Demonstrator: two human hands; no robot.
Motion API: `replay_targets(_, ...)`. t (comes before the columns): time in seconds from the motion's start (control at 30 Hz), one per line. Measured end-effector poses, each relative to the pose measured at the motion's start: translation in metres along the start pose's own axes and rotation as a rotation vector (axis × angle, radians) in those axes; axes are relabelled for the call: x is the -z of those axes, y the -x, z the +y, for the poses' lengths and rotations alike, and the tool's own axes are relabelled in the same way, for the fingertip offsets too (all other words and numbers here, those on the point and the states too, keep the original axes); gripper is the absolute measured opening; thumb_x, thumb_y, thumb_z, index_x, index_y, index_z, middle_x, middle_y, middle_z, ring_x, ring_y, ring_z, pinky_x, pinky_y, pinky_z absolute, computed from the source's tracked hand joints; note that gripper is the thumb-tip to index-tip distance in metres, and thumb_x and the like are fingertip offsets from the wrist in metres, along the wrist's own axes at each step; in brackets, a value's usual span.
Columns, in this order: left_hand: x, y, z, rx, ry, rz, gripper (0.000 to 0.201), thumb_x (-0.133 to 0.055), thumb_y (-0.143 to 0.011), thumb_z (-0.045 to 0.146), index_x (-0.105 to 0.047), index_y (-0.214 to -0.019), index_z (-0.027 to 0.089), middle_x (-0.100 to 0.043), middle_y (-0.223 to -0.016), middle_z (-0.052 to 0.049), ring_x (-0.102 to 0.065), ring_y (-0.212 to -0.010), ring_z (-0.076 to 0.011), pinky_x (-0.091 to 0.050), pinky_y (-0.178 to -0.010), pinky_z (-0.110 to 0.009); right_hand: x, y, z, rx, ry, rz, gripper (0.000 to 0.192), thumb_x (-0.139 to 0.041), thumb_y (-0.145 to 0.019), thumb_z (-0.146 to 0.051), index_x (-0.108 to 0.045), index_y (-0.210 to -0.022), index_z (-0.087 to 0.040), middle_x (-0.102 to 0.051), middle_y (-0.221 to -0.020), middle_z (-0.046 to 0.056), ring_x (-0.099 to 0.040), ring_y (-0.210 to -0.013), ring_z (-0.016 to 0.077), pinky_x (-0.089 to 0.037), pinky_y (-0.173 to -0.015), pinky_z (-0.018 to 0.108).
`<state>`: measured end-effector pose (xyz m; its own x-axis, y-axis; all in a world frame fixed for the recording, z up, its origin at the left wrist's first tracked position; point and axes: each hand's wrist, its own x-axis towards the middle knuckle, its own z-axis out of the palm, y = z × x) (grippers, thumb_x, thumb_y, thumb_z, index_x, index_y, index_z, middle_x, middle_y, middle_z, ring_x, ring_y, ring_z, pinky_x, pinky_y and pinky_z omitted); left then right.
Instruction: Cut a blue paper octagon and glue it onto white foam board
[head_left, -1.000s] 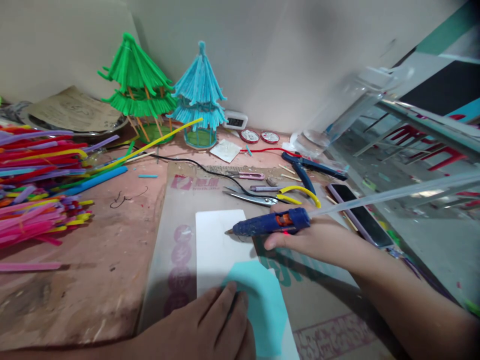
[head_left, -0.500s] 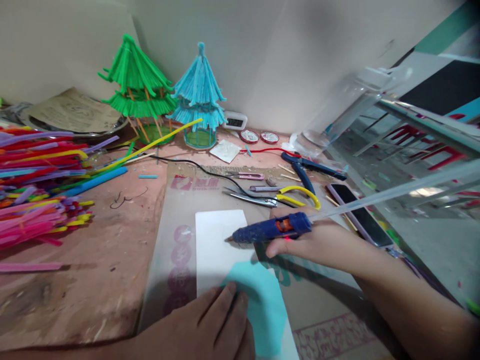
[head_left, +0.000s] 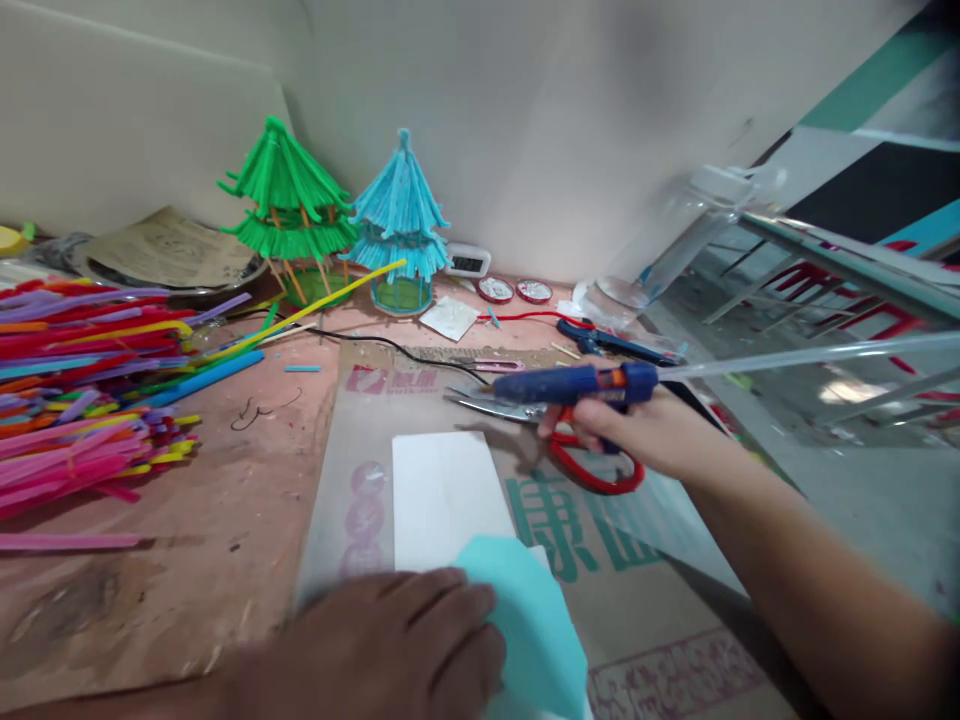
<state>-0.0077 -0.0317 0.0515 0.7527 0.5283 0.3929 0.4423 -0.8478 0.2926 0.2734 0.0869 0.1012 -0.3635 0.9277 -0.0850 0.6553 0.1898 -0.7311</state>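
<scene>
In my right hand (head_left: 611, 420) is a blue hot glue gun (head_left: 555, 384), its nozzle pointing left and a long clear glue stick (head_left: 795, 355) sticking out behind. Scissors (head_left: 600, 478) with a red handle loop lie just under that hand, partly covered by it. My left hand (head_left: 427, 640), slightly blurred, has its fingers bent together on the edge of a turquoise paper piece (head_left: 532, 625) with angled sides. The thumb is hidden. White paper (head_left: 442, 490) lies flat under and behind the turquoise piece, on a printed cardboard sheet (head_left: 645, 600).
Bundled pipe cleaners (head_left: 82, 380) fill the left side. A green model pavilion (head_left: 289, 215) and a blue one (head_left: 401, 220) stand by the wall. Pliers (head_left: 615, 342), a black cord (head_left: 375, 340) and a small digital clock (head_left: 468, 261) lie behind my hands. The table edge drops off at right.
My right hand has moved the glue gun up and away from the white paper, over the scissors, uncovering their red handle. The turquoise paper has shifted slightly right under my left hand.
</scene>
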Motion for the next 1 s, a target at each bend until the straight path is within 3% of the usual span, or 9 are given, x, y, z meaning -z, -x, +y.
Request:
replay_targets(0.1, 0.016, -0.017, -0.014, 0.477, 0.493, -0.156, 0.027, -0.048, -0.100, 0.027, -0.071, -0.085, 0.023, -0.073, -0.075, 0.005, -0.065, -0.063, -0.0117, -0.046, -0.055, -0.019, 0.013, -0.027, 0.010, -0.083, -0.002, 0.268, 0.040, -0.065, -0.082, -0.056, -0.071, -0.083, -0.017, -0.067, -0.068, 0.005, -0.059, -0.061, 0.0192, -0.045, -0.053, 0.029)
replay_targets(0.17, 0.021, -0.026, -0.030, 0.742, 0.751, -0.138, 0.023, -0.057, -0.093, 0.037, -0.071, -0.086, 0.021, -0.071, -0.076, 0.003, -0.064, -0.067, -0.0127, -0.046, -0.057, -0.019, 0.016, -0.052, 0.021, -0.113, 0.017, 0.354, 0.038, -0.070, -0.080, -0.053, -0.070, -0.087, -0.016, -0.068, -0.072, 0.006, -0.061, -0.065, 0.0198, -0.046, -0.057, 0.029)
replay_targets(0.27, 0.021, -0.032, -0.052, 0.925, 0.937, -0.074, 0.031, -0.067, -0.084, 0.042, -0.067, -0.100, 0.016, -0.062, -0.069, 0.004, -0.055, -0.059, -0.0112, -0.041, -0.052, -0.020, 0.015, -0.089, 0.039, -0.119, 0.031, 0.356, 0.035, -0.072, -0.080, -0.047, -0.071, -0.089, -0.014, -0.070, -0.077, 0.006, -0.061, -0.069, 0.0192, -0.048, -0.064, 0.031)
replay_targets(0.43, 0.016, -0.030, -0.060, 0.956, 1.061, -0.152, 0.027, -0.066, -0.084, 0.039, -0.064, -0.099, 0.016, -0.052, -0.063, 0.008, -0.045, -0.052, -0.0085, -0.033, -0.047, -0.018, 0.006, -0.132, 0.055, -0.051, 0.008, 0.309, 0.028, -0.074, -0.081, -0.039, -0.070, -0.091, -0.013, -0.073, -0.084, 0.007, -0.064, -0.079, 0.0193, -0.051, -0.073, 0.030)
replay_targets(0.6, 0.023, -0.032, -0.049, 0.884, 0.715, -0.246, 0.021, -0.060, -0.087, 0.037, -0.069, -0.081, 0.019, -0.065, -0.070, 0.003, -0.057, -0.064, -0.0136, -0.039, -0.057, -0.021, 0.003, -0.153, 0.058, -0.044, -0.002, 0.299, 0.030, -0.075, -0.081, -0.038, -0.067, -0.096, -0.014, -0.071, -0.076, 0.005, -0.062, -0.068, 0.0175, -0.052, -0.067, 0.030)
replay_targets(0.8, 0.025, -0.030, -0.052, 0.818, 0.546, -0.251, 0.028, -0.055, -0.092, 0.043, -0.069, -0.081, 0.021, -0.071, -0.075, 0.002, -0.064, -0.070, -0.0178, -0.041, -0.061, -0.023, 0.001, -0.157, 0.054, -0.025, 0.034, 0.240, 0.028, -0.074, -0.083, -0.038, -0.068, -0.095, -0.013, -0.072, -0.077, 0.006, -0.063, -0.069, 0.0182, -0.051, -0.062, 0.028)
replay_targets(1.0, 0.025, -0.028, -0.047, 0.740, 0.431, -0.256, 0.025, -0.052, -0.094, 0.038, -0.070, -0.085, 0.022, -0.073, -0.077, 0.002, -0.065, -0.069, -0.0167, -0.042, -0.063, -0.023, 0.003, -0.147, 0.048, -0.010, 0.128, 0.210, 0.032, -0.077, -0.080, -0.038, -0.068, -0.099, -0.013, -0.075, -0.090, 0.008, -0.065, -0.081, 0.0202, -0.050, -0.075, 0.030)
